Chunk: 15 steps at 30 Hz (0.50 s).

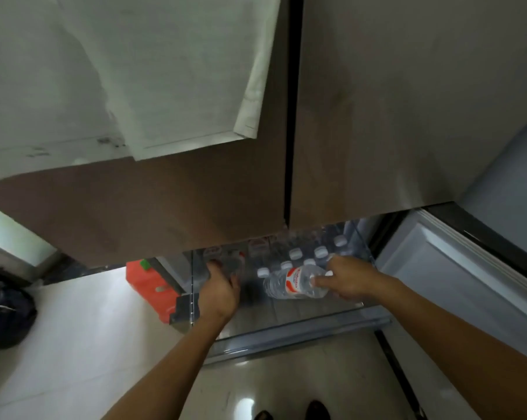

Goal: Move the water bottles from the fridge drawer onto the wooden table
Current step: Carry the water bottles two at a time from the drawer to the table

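Observation:
The fridge drawer [301, 331] stands pulled out below the closed brown fridge doors. Several clear water bottles with white caps [295, 254] stand upright at its back. My right hand [350, 278] grips a clear bottle with a red and white label [295, 281] by its cap end; the bottle lies on its side above the drawer floor. My left hand [219, 292] is closed around another bottle [228, 259] at the drawer's left side, the bottle mostly hidden by the door's edge. The wooden table is not in view.
Two fridge doors [407, 116] fill the upper view, with white papers [135, 71] stuck on the left one. An orange container [150, 286] sits on the pale floor left of the drawer, a dark bag [4, 316] farther left. My shoes [292, 412] stand before the drawer.

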{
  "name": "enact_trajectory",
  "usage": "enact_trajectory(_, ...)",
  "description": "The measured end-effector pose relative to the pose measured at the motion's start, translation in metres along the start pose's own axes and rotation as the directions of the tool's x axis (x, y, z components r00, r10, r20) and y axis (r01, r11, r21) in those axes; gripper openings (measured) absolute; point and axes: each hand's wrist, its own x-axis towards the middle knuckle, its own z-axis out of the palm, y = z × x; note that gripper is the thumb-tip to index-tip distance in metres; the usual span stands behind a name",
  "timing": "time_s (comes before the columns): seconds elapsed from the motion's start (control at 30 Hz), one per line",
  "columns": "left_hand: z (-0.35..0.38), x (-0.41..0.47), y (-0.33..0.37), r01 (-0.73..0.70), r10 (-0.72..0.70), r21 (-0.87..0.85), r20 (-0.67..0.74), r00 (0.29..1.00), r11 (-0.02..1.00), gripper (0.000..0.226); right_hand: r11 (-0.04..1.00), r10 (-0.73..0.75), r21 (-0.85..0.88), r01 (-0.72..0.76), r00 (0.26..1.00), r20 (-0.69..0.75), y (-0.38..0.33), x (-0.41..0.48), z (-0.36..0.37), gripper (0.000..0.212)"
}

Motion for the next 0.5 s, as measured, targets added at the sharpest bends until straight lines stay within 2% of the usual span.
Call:
enact_trajectory(0.07,-0.017,-0.014,-0.004,-0.098,0.101,0.097,-0.026,0.995,0.990,0.035,0.999,-0.010,-0.045,0.005,0.995,-0.103,-0.013,0.001,-0.001,0.037)
enact_trajectory(0.23,-0.054,-0.026,-0.014,-0.336,0.359,0.350,-0.002,0.933,0.874,0.029,0.974,-0.091,-0.225,0.018,0.944,-0.317,-0.048,0.002,0.009,0.038)
enact_trajectory(0.4,-0.053,-0.031,-0.008,-0.486,0.526,0.481,0.060,0.849,0.730,0.022,0.930,-0.160,-0.364,-0.048,0.840,-0.518,-0.060,0.004,0.032,0.048)
enact_trajectory(0.5,-0.044,-0.025,-0.006,-0.517,0.560,0.505,0.080,0.825,0.691,0.027,0.930,-0.171,-0.365,-0.048,0.822,-0.544,-0.061,0.007,0.042,0.058)
